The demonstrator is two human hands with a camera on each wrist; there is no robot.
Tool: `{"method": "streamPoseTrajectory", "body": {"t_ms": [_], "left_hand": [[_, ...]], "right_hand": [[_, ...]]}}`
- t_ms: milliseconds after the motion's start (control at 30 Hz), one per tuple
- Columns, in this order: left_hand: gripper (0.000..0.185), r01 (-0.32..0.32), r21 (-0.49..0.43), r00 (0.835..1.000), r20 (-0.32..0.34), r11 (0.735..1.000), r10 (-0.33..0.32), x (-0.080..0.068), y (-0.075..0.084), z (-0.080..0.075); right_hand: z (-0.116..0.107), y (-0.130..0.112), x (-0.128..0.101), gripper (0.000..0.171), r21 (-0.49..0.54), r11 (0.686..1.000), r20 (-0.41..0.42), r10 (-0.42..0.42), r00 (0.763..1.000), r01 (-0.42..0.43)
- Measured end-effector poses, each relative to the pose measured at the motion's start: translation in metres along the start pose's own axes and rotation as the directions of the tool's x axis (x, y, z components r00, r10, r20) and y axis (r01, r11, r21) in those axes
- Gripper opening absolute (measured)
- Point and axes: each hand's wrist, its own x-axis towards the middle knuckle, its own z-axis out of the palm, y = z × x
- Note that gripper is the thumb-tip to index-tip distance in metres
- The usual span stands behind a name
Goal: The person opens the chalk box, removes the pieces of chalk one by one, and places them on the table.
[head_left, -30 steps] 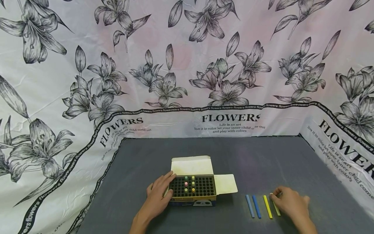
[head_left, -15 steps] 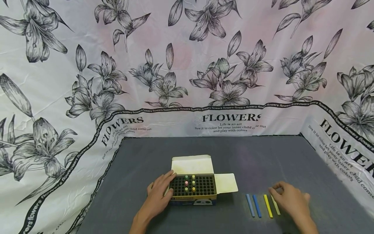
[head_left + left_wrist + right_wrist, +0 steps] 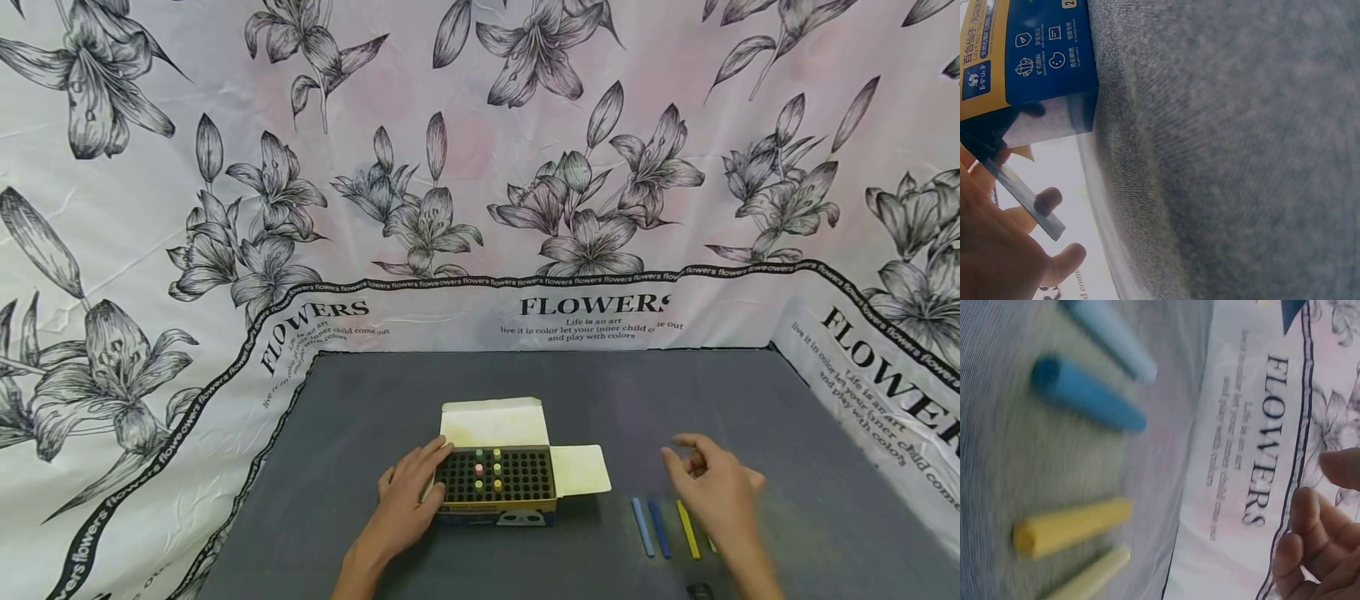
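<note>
My left hand [image 3: 408, 492] grips the left end of an open chalk box [image 3: 495, 517], thumb at the front corner and fingers along the side. In the left wrist view a flap [image 3: 1029, 200] of the box lies across the fingers. Several chalk sticks stand in the box's holed tray [image 3: 528, 475]. Right of the box lie a light blue chalk [image 3: 642, 527], a blue chalk [image 3: 659, 529], a yellow chalk [image 3: 687, 530] and a pale yellow chalk [image 3: 1094, 575], partly hidden by my right arm in the head view. Above them hovers my right hand [image 3: 712, 483], fingers loosely bent, holding nothing.
The box's white lid [image 3: 495, 423] is folded back, and a side flap [image 3: 581, 471] sticks out toward the chalks. A grey cloth [image 3: 375, 392] covers the table. Behind and beside it hangs a flower-printed sheet [image 3: 450, 321]. A small dark object [image 3: 700, 591] shows at the bottom edge.
My right hand has lifted away from the pale yellow chalk and moved left and farther back. The chalks stay where they lay. My left hand keeps its place on the box.
</note>
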Motion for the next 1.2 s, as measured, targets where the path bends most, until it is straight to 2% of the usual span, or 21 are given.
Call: {"method": "streamPoseTrajectory", "body": {"t_ms": [100, 200, 400, 600, 800, 1000, 1200], "left_hand": [[0.051, 0.001, 0.0, 1.0, -0.001, 1.0, -0.001, 0.0, 0.001, 0.001], [0.051, 0.003, -0.007, 1.0, -0.004, 1.0, -0.003, 0.0, 0.002, 0.001], [0.051, -0.001, -0.005, 1.0, 0.0, 1.0, 0.001, 0.0, 0.002, 0.001], [0.051, 0.001, -0.005, 1.0, 0.003, 1.0, -0.001, 0.0, 0.001, 0.001], [0.05, -0.002, -0.005, 1.0, -0.002, 1.0, 0.002, 0.0, 0.001, 0.001], [0.05, -0.001, 0.002, 1.0, 0.005, 1.0, 0.001, 0.001, 0.001, 0.001], [0.05, -0.002, -0.001, 1.0, 0.001, 1.0, 0.002, 0.001, 0.002, 0.001]], "right_hand": [[0.012, -0.011, -0.002, 0.022, 0.082, 0.993, -0.073, -0.077, 0.994, 0.083], [0.029, -0.025, -0.004, 0.021, 0.16, 0.974, -0.1, -0.143, 0.985, 0.158], [0.06, -0.053, -0.01, 0.025, 0.209, 0.946, -0.088, -0.234, 0.968, 0.247], [0.078, -0.073, -0.013, 0.028, 0.236, 0.923, -0.065, -0.297, 0.953, 0.304], [0.091, -0.084, -0.014, 0.03, 0.223, 0.884, -0.033, -0.414, 0.91, 0.411], [0.099, -0.092, -0.017, 0.032, 0.195, 0.866, 0.069, -0.481, 0.874, 0.461], [0.102, -0.102, -0.016, 0.033, 0.23, 0.828, 0.192, -0.554, 0.81, 0.511]]}}
